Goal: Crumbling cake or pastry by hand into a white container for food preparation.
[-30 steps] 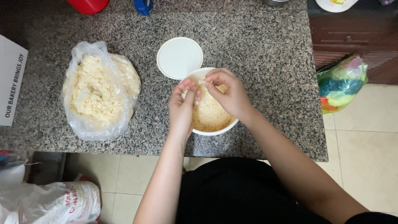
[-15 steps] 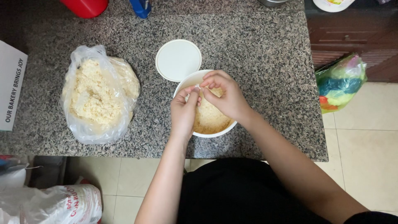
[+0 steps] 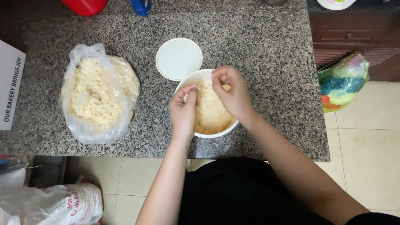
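A white round bowl (image 3: 192, 81) stands on the granite counter (image 3: 258, 50), filled with pale yellow crumbly food (image 3: 210, 112). My left hand (image 3: 183, 111) rests on the bowl's left rim, fingers curled and pinching at the crumbs. My right hand (image 3: 231, 92) hovers over the bowl's upper right part, fingers bent together over the food. Whether either hand holds a pinch of crumbs cannot be told. Just beyond the bowl lies its white round lid (image 3: 178, 58), flat on the counter.
An open clear plastic bag (image 3: 98, 95) of the same yellow crumbs lies to the left. A white card (image 3: 10, 85) sits at the left edge. Red (image 3: 85, 6) and blue (image 3: 141, 6) containers stand at the back. A colourful bag (image 3: 342, 81) and a white sack (image 3: 58, 203) sit on the tiled floor.
Both hands have stayed over the bowl; the fingers have shifted slightly, with the right hand lifting a little toward the far rim.
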